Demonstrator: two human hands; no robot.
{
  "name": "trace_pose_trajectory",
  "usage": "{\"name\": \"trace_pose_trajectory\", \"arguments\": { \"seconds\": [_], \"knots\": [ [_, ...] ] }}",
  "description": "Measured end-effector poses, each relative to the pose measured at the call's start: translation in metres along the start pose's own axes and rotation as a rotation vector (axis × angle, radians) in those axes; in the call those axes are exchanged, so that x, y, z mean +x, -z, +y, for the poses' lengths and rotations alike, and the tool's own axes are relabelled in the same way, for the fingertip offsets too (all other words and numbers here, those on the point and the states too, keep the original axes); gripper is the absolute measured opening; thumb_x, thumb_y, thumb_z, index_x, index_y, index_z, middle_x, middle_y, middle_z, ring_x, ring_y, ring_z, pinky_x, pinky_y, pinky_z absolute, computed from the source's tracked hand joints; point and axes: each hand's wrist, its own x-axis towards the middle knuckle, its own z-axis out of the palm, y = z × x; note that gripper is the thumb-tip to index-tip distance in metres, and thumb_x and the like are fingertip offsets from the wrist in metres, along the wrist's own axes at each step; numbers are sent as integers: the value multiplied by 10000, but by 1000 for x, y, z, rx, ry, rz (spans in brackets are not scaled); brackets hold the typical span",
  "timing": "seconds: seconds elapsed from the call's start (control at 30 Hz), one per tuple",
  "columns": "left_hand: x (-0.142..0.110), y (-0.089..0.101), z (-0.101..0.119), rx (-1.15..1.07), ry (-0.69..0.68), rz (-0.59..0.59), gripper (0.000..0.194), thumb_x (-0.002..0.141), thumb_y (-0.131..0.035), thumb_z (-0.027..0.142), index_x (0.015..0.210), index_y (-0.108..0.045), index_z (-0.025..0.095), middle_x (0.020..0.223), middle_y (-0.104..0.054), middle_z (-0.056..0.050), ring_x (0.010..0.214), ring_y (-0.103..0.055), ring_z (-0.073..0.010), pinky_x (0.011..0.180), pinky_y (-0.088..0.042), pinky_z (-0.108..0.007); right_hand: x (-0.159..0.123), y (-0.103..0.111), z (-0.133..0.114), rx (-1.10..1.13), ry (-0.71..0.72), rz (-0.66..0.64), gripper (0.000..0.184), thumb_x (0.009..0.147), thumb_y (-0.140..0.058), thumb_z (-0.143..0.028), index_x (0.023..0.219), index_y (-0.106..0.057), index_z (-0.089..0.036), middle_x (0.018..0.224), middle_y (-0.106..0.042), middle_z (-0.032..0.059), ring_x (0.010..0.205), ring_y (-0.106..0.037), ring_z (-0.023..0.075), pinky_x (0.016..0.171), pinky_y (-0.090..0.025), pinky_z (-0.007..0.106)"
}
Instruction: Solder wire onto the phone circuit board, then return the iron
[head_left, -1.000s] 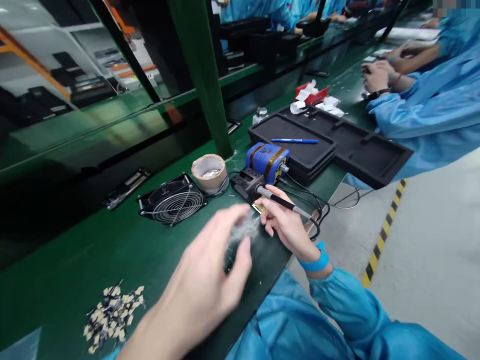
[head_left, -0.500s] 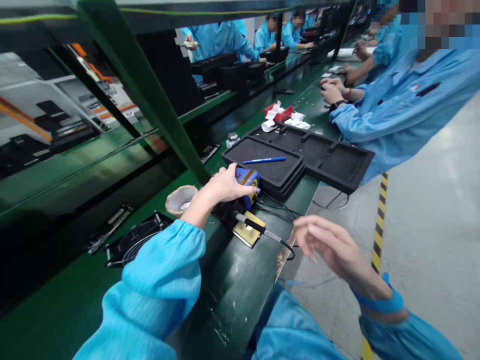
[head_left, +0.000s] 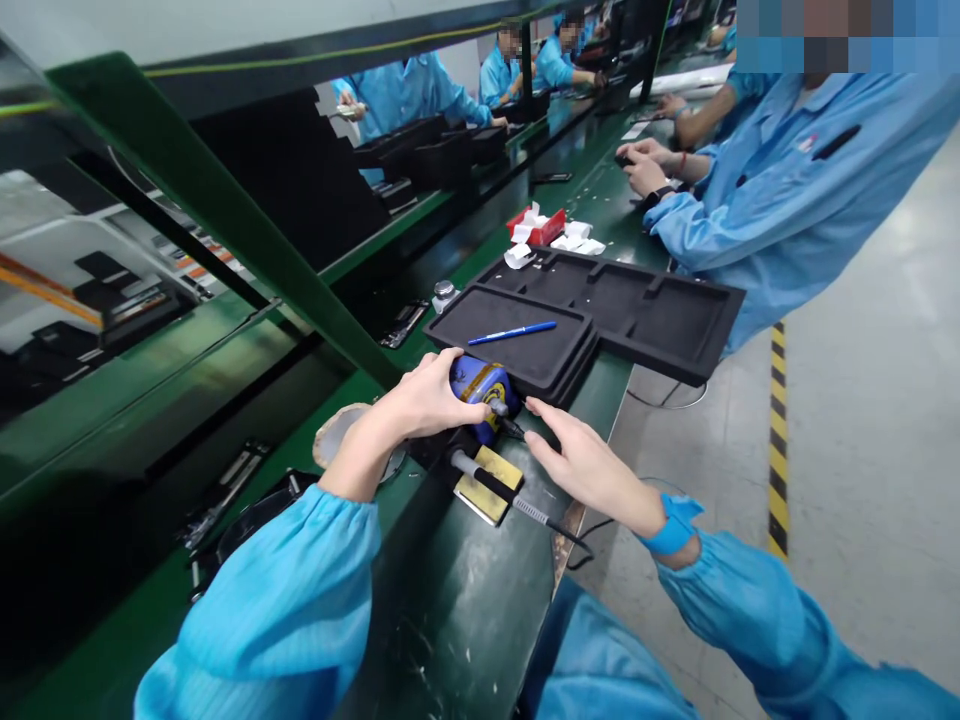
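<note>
Soldering station [head_left: 480, 385] sits under the left hand's [head_left: 427, 400] curled grip, right hand [head_left: 585, 465] spread beside, black trays [head_left: 637, 320] behind.

Bright blue smock sleeves with gathered elastic cuffs, bare left hand [head_left: 427, 400], bare right hand [head_left: 581, 465], blue wristband [head_left: 675, 522]

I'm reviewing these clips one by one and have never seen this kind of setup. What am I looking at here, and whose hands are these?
The picture comes from a camera worn on a person's head, looking down at their own two hands in blue sleeves. The left hand rests on a blue and yellow soldering station on the green workbench. The right hand reaches toward the station's front, open and holding nothing. The soldering iron lies in its stand over a yellow pad. Behind are black foam trays with a blue pen. The other people in blue coats are co-workers further along the bench.
</note>
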Motion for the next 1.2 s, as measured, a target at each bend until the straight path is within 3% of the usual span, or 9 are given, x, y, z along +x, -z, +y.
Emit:
{"name": "trace_pose_trajectory", "arguments": {
  "seconds": [0.17,0.33,0.47,0.6,0.7,0.77,0.83,1.07,1.2],
  "knots": [
    [0,1,4,32,0,-6,1264,565,-575,788,1689,-453,225,1465,-541,-116,1357,-573,-277,1187,-441,-357,-2,2,1,-48,-22,-26,1102,907,-180,-661,1670,-483,74,1656,-452,135,1578,-481,304,1367,-343,514],
    [-8,3,16,97,39,-18,984,859,-831,592,1680,-432,225,1436,-539,-106,1337,-575,-243,1176,-445,-336,4,11,4,-114,-107,-44,1190,885,-107,-718,1699,-428,87,1700,-385,131,1629,-408,290,1397,-285,469],
    [-12,4,20,113,56,-31,980,911,-833,608,1701,-400,219,1421,-527,-105,1339,-561,-246,1199,-431,-362,13,20,6,-155,-157,-25,1224,852,-81,-709,1719,-389,98,1742,-319,107,1675,-324,269,1418,-222,415],
    [-12,4,22,114,67,-39,1000,915,-832,603,1717,-380,214,1431,-525,-113,1349,-562,-255,1198,-433,-361,27,17,12,63,-139,-72,1198,829,-222,-772,1712,-458,2,1669,-459,42,1586,-479,239,1376,-344,406],
    [-12,4,24,119,72,-41,1011,928,-831,602,1729,-364,199,1473,-516,-122,1374,-553,-253,1214,-425,-360,50,10,18,305,-8,-225,1269,790,-475,-817,1763,-321,-18,1745,-360,36,1642,-393,201,1404,-297,340],
    [-12,5,24,125,69,-44,1020,924,-836,611,1725,-370,185,1486,-516,-129,1382,-548,-258,1207,-432,-358,67,7,22,437,173,-346,1136,827,-616,-665,1701,-363,16,1704,-419,150,1599,-446,212,1366,-325,312],
    [-12,4,22,130,50,-44,1021,914,-841,608,1715,-384,170,1477,-523,-135,1374,-549,-266,1197,-440,-370,81,7,23,451,252,-365,924,822,-697,-543,1555,-531,-4,1545,-578,152,1435,-569,255,1263,-414,342],
    [-11,2,19,102,43,-41,1057,877,-859,607,1717,-378,183,1425,-513,-126,1324,-564,-270,1210,-438,-407,96,13,21,449,251,-464,909,693,-816,-516,1397,-557,-2,1367,-629,143,1292,-597,243,1171,-464,320],
    [-12,1,21,100,43,-33,1038,878,-857,615,1696,-398,170,1445,-523,-134,1341,-574,-304,1218,-439,-457,90,7,26,521,221,-374,965,749,-842,-442,1570,-523,-45,1445,-633,99,1339,-604,237,1197,-468,347]
  ]
}}
